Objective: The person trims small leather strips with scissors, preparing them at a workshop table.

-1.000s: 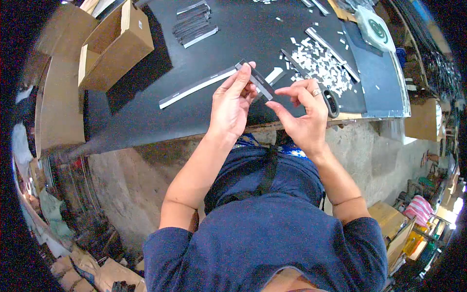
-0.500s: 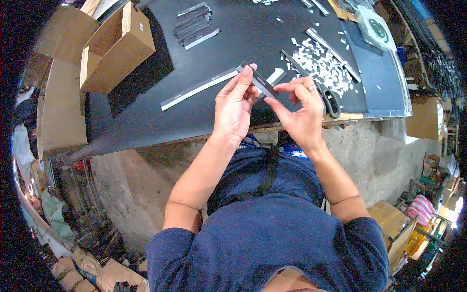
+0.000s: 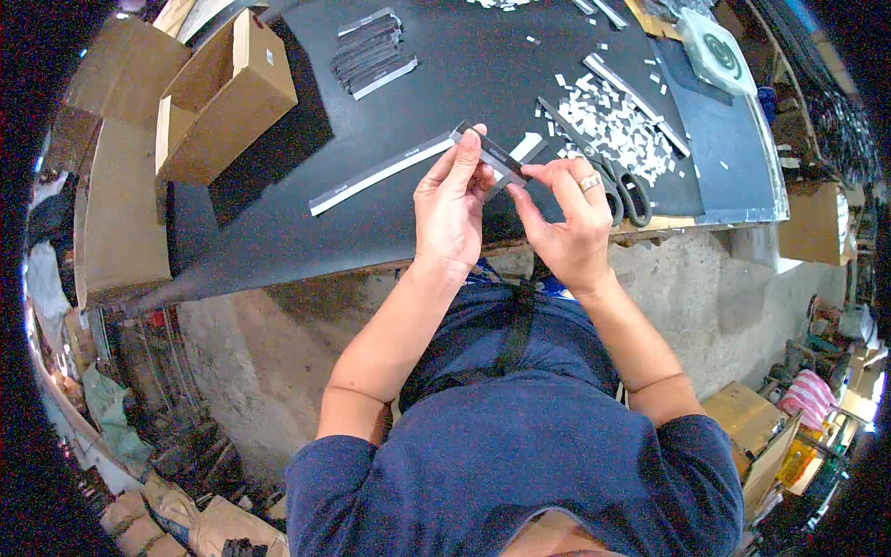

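Observation:
In front of my body, both hands hold a short black-and-white strip [image 3: 501, 160] above the near part of the black tabletop. My left hand [image 3: 447, 209] pinches its left end, the thumb pressed on top. Thumb and bent index finger of my right hand [image 3: 574, 218], which wears a ring, close on the right end. A long black-and-white strip [image 3: 380, 176] with small printed marks slants down to the left from my left fingers. Beside my right hand are black-handled scissors [image 3: 635, 200], partly hidden by it. Behind the held strip shows another white strip piece [image 3: 527, 146].
Many small white clippings [image 3: 608, 125] lie heaped at the right, with a long strip [image 3: 640, 107] across them. A stack of black strips [image 3: 373, 58] is at the back. An open cardboard box [image 3: 241, 111] stands left. The black table [image 3: 278, 251] ends just before my body.
My right hand has shifted slightly left and down, uncovering more of the scissors' handles. The held strip stays between both hands with its right end tipped a little differently.

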The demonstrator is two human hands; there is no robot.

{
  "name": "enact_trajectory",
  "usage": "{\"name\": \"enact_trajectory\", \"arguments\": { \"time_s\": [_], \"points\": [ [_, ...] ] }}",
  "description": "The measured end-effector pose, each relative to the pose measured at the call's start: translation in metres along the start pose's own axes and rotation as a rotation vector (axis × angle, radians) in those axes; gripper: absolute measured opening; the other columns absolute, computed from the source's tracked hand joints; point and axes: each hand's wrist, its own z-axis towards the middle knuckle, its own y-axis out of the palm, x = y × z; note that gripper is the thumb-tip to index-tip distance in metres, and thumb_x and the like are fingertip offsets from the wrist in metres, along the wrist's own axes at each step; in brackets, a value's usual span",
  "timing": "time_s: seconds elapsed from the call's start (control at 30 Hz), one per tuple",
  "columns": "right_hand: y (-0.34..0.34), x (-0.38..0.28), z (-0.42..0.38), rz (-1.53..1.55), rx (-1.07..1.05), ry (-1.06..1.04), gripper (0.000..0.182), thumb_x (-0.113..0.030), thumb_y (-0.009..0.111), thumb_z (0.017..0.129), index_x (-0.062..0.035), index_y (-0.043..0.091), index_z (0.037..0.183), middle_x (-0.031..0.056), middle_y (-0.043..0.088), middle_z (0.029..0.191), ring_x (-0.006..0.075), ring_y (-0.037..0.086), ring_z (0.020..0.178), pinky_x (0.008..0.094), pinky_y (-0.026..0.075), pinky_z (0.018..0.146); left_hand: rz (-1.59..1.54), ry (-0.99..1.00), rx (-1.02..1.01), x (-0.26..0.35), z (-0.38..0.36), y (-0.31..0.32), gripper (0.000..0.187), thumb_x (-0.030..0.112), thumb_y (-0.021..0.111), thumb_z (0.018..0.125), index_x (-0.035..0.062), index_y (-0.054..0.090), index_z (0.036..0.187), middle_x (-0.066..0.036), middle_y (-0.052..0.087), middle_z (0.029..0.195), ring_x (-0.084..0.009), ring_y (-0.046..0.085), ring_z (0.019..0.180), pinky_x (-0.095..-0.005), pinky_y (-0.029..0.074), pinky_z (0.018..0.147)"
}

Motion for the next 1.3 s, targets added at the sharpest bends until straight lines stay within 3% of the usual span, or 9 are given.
{"name": "enact_trajectory", "arguments": {
  "time_s": [0.1,0.17,0.57,0.67,0.83,0.9,0.97,1.17,1.3],
  "points": [
    [0.002,0.001,0.001,0.001,0.026,-0.049,0.025,0.0,0.078,0.068,-0.0023,0.066,0.09,0.0102,0.062,0.083,0.0221,0.061,0.075,0.0306,0.05,0.065,-0.007,0.001,0.01,-0.001,0.002,-0.001,0.029,0.026,0.068,0.089,0.0055,0.066,0.109,0.002,0.065,0.088,-0.0061,0.059,0.071,-0.0204,0.051,0.065],
    [0.007,0.001,0.002,0.176,0.008,0.083,0.023,-0.004,0.075,0.069,-0.0032,0.064,0.089,0.0113,0.06,0.083,0.0281,0.061,0.079,0.0357,0.049,0.069,-0.009,0.011,0.018,0.0,0.005,-0.002,0.029,0.026,0.068,0.089,0.0056,0.066,0.109,0.002,0.065,0.088,-0.0064,0.059,0.071,-0.0208,0.052,0.065],
    [0.032,0.022,0.06,0.229,-0.064,0.099,0.02,-0.006,0.075,0.069,-0.0022,0.064,0.086,0.0109,0.061,0.079,0.024,0.063,0.073,0.033,0.051,0.067,0.159,0.137,0.06,0.06,0.083,-0.021,0.018,0.012,0.072,0.085,-0.0007,0.066,0.095,-0.005,0.065,0.081,-0.0141,0.064,0.071,-0.027,0.054,0.066],
    [0.028,0.027,0.057,0.233,-0.052,0.143,0.019,-0.008,0.075,0.069,-0.0028,0.065,0.085,0.0096,0.062,0.077,0.0224,0.063,0.071,0.0318,0.051,0.066,0.392,0.139,0.015,0.064,0.103,-0.039,0.023,0.012,0.068,0.088,-0.0024,0.064,0.105,-0.009,0.068,0.092,-0.0168,0.067,0.08,-0.0275,0.056,0.071],
    [0.008,0.033,0.043,0.25,-0.064,0.22,0.02,-0.01,0.076,0.07,-0.0028,0.066,0.086,0.0094,0.064,0.079,0.02,0.063,0.07,0.0306,0.051,0.066,0.742,0.251,0.017,0.069,0.116,-0.058,0.033,0.011,0.072,0.083,-0.0071,0.062,0.108,-0.015,0.069,0.089,-0.0199,0.069,0.076,-0.0267,0.054,0.066],
    [-0.004,0.036,0.035,0.242,-0.062,0.227,0.02,-0.009,0.076,0.071,-0.0032,0.067,0.087,0.0095,0.065,0.08,0.0198,0.064,0.071,0.0301,0.051,0.067,1.281,0.594,0.133,0.069,0.116,-0.062,0.039,0.015,0.077,0.076,-0.0021,0.065,0.109,-0.014,0.066,0.094,-0.0212,0.066,0.077,-0.0296,0.052,0.067],
    [-0.019,0.031,0.028,0.196,-0.048,0.243,0.02,-0.009,0.076,0.071,-0.0033,0.067,0.089,0.0096,0.066,0.081,0.0198,0.065,0.072,0.0298,0.052,0.068,1.406,0.981,0.238,0.065,0.108,-0.057,0.038,0.026,0.081,0.074,0.0076,0.07,0.105,-0.01,0.055,0.104,-0.0185,0.059,0.079,-0.0324,0.051,0.073],
    [-0.051,0.037,0.008,0.04,-0.028,0.276,0.021,-0.008,0.077,0.07,-0.0039,0.068,0.089,0.0097,0.066,0.083,0.0204,0.065,0.075,0.0295,0.051,0.069,1.478,0.329,-0.46,0.047,0.078,-0.014,0.03,0.031,0.076,0.077,0.0014,0.072,0.085,-0.009,0.069,0.083,-0.0163,0.064,0.073,-0.0304,0.051,0.068],
    [-0.064,0.037,-0.001,0.004,-0.003,0.315,0.021,-0.008,0.077,0.07,-0.0041,0.068,0.088,0.0099,0.066,0.083,0.0227,0.065,0.076,0.0314,0.05,0.069,1.596,0.401,-0.449,0.028,0.066,0.005,0.036,0.034,0.08,0.071,0.0005,0.071,0.081,-0.013,0.068,0.078,-0.0211,0.065,0.071,-0.0316,0.051,0.067]
  ]
}}
